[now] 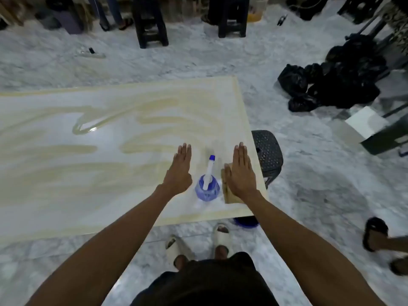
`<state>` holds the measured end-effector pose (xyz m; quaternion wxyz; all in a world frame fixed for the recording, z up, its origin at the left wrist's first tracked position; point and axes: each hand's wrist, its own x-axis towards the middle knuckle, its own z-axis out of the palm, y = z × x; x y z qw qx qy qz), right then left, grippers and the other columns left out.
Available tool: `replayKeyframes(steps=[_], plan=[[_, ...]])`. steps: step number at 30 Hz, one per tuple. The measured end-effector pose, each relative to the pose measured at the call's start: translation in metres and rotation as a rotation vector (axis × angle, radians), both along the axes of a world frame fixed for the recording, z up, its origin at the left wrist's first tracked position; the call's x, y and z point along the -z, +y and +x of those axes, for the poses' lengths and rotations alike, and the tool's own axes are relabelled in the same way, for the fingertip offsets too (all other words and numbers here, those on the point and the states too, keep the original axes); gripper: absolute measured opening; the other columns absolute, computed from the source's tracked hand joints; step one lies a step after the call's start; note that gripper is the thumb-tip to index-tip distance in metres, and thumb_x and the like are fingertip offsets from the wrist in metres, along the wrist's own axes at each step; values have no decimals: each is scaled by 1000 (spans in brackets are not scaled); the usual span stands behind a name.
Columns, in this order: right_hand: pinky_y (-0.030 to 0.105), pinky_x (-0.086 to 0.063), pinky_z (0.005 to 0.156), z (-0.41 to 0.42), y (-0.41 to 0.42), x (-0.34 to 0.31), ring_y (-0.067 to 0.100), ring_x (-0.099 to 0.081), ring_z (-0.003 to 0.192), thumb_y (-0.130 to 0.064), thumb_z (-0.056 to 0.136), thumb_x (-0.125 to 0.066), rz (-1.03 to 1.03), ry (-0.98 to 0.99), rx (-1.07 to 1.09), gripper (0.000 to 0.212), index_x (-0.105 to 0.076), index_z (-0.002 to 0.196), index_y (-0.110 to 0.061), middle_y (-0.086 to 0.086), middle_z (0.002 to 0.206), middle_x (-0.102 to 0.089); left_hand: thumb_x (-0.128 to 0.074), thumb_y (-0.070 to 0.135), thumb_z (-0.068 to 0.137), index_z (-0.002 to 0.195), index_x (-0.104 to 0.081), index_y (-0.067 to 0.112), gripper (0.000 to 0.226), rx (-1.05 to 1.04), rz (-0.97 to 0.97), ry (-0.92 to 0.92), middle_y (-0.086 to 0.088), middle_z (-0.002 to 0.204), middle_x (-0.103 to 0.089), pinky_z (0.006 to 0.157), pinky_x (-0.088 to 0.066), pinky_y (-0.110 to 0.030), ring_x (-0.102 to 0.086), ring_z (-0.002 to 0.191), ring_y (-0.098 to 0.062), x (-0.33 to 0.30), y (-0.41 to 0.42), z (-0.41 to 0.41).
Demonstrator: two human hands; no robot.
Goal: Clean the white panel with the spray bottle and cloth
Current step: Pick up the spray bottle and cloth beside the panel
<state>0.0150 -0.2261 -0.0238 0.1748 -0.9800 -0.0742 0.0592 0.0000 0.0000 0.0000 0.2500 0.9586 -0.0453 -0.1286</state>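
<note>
The white panel (88, 173) lies flat in front of me, streaked with yellowish smears. A blue spray bottle (207, 184) with a white and blue nozzle stands near its right front corner. A tan cloth (226, 188) lies just right of the bottle, mostly hidden under my right hand (240, 173). That hand is flat, palm down, fingers straight, and I cannot tell if it touches the cloth. My left hand (181, 171) is stretched out flat just left of the bottle, holding nothing.
A dark perforated plastic stool (268, 155) stands under the panel's right edge and a blue tub (246, 223) under its front corner. Black bags (331, 85) lie on the floor at right. Dark stools (150, 23) stand at the back. Another person's sandalled foot (375, 237) is at right.
</note>
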Motion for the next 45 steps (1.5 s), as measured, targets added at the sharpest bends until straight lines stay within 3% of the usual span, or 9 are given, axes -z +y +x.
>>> replayKeyframes(steps=[4, 8, 14, 19, 26, 30, 35, 40, 45], plan=[[51, -51, 99, -25, -19, 26, 46, -48, 131, -31, 95, -48, -4, 195, 241, 66, -36, 146, 9, 34, 147, -40, -71, 9, 82, 163, -15, 15, 99, 89, -249, 297, -9, 166, -31, 115, -33, -34, -28, 153, -30, 25, -4, -27], [48, -42, 97, -31, -20, 34, 43, -46, 120, -33, 97, -33, -38, 309, 340, 63, -30, 147, 5, 28, 135, -44, -88, 21, 76, 152, -43, 17, 89, -47, -458, 250, 2, 127, -67, 85, -42, -8, -63, 107, -2, 38, -18, -39], [44, -43, 101, -1, -23, 34, 39, -53, 123, -26, 87, -71, 168, 456, 609, 75, -30, 145, -2, 22, 135, -51, -89, 34, 76, 130, -58, 18, 65, -282, -640, 45, 2, 110, -71, 87, -52, -25, -67, 106, -10, 33, -49, -40], [43, -54, 87, 7, -28, 38, 34, -65, 101, -37, 86, -68, 285, 510, 560, 41, -65, 112, -6, 15, 111, -70, -84, 26, 83, 134, -59, 16, 58, -409, -713, -185, -6, 103, -71, 83, -54, -28, -66, 93, -21, 29, -79, -38], [32, -47, 80, 2, -29, 21, 23, -61, 97, -30, 99, -57, 694, 411, 495, 32, -51, 122, -8, 5, 104, -60, -60, 2, 92, 105, -62, 47, 47, -538, -709, -330, 22, 86, -70, 68, -55, -41, -65, 72, -24, 24, -99, -31], [32, -50, 79, 29, -37, -6, 24, -57, 98, -12, 105, -45, 1116, 471, 654, 29, -54, 129, 0, 3, 89, -59, -62, 5, 92, 105, -66, 39, 36, -503, -741, -263, 6, 98, -75, 78, -55, -30, -69, 85, -5, 13, -86, -17], [47, -54, 94, 52, -32, -27, 26, -67, 107, -26, 95, -63, 1345, 499, 636, 22, -67, 114, -16, 4, 113, -72, -75, 8, 90, 93, -65, -7, 18, -538, -814, -191, -10, 69, -61, 64, -47, -10, -60, 57, -3, -1, -64, -7], [46, -53, 92, 57, -12, -38, 19, -68, 87, -16, 98, -59, 1366, 507, 606, 10, -66, 93, -20, -4, 87, -73, -69, 15, 96, 85, -70, -3, 21, -690, -852, -167, -3, 58, -61, 57, -48, -21, -56, 51, -7, 1, -50, -9], [47, -52, 96, 58, 4, -43, 25, -68, 101, -20, 99, -56, 1323, 570, 555, 13, -67, 104, -14, 5, 103, -73, -61, 12, 99, 74, -64, 4, 26, -842, -769, -102, -7, 60, -59, 60, -48, -34, -56, 56, -23, 2, -32, 0]])
